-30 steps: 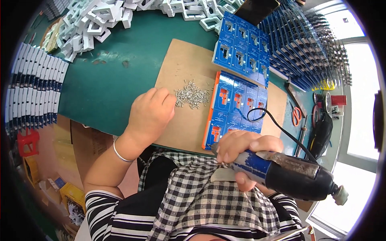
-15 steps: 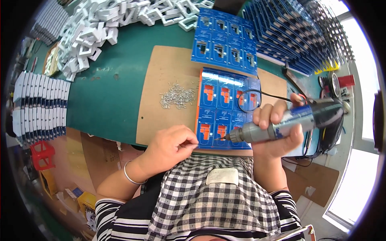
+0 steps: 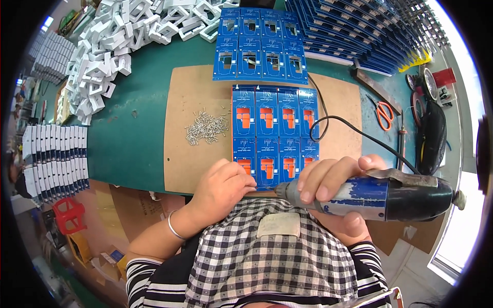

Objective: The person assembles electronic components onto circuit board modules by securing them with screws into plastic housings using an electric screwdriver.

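Screwdriver work is shown at a green bench. An electric screwdriver [image 3: 380, 195] is grasped in the right hand [image 3: 334, 192], lying level, its tip just beside the near edge of a blue panel [image 3: 275, 136] with orange inserts. The left hand [image 3: 223, 187] is curled, fingertips pinched at that edge; what is pinched cannot be told. Loose screws [image 3: 206, 127] are heaped left of the panel on a brown board [image 3: 190, 164].

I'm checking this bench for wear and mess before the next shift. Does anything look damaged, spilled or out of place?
The electric screwdriver in the right hand has blue paint chipped and worn on its body. The small screws lie in a loose heap on the brown board, not in a tray. The white plastic frames are piled untidily.
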The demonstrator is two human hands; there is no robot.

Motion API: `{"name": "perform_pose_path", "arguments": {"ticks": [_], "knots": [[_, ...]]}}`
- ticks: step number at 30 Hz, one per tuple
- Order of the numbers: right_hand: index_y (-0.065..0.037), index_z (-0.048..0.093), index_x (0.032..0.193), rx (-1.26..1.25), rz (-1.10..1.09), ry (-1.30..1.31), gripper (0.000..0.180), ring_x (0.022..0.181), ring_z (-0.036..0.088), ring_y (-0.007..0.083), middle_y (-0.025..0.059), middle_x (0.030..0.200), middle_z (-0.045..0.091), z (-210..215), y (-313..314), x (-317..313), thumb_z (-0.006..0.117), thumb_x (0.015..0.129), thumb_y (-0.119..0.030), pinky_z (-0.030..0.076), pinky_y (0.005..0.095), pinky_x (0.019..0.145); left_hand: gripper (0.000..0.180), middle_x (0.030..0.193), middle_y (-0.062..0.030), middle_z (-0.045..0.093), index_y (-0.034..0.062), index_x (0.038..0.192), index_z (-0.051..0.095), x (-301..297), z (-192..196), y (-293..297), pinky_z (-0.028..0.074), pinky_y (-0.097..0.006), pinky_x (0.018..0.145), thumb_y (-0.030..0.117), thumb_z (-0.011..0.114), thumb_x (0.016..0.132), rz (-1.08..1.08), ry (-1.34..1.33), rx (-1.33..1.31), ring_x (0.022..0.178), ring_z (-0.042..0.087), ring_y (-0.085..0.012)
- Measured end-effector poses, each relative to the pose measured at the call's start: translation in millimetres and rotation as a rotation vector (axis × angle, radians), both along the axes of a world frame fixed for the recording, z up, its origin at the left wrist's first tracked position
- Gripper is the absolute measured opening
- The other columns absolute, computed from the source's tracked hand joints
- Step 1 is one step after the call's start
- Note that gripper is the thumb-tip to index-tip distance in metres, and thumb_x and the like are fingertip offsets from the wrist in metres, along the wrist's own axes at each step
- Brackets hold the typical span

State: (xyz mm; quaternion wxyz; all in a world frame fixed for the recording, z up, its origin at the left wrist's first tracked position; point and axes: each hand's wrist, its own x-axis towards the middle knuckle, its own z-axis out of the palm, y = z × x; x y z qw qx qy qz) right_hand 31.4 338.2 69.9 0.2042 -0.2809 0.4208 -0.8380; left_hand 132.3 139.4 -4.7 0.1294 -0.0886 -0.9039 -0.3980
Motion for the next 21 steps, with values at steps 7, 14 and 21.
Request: {"name": "perform_pose_path", "arguments": {"ticks": [7,14,21], "knots": [[-0.005,0.03,0.135,-0.166,0.049,0.245,0.069,0.081,0.062,0.0284,0.016,0.089,0.061,-21,-14,-6,0.074,0.083,-0.021,0.051,0.044,0.075,0.018,0.081,-0.0011,0.055,0.0107,0.083,0.065,-1,2,0,0.045,-0.035,0.067,0.01,0.076,0.068,-0.002,0.003,-0.079,0.076,0.054,-0.0216],[0.0,0.032,0.132,-0.18,0.021,0.398,0.064,0.075,0.061,0.0256,0.0174,0.086,0.06,-24,-32,1,0.071,0.084,-0.018,0.05,0.0381,0.068,0.019,0.082,-0.0009,0.054,0.0115,0.083,0.064,-1,0,0,0.045,-0.035,0.067,0.011,0.076,0.068,-0.007,0.016,-0.079,0.077,0.053,-0.0213],[0.0,0.033,0.13,-0.093,0.014,0.366,0.064,0.071,0.06,0.0244,0.0161,0.083,0.06,-24,-37,4,0.073,0.083,-0.018,0.051,0.0378,0.067,0.02,0.083,-0.002,0.054,0.011,0.085,0.063,2,-4,-2,0.045,-0.035,0.068,0.011,0.075,0.069,-0.008,0.007,-0.035,0.078,0.053,-0.0223]]}}
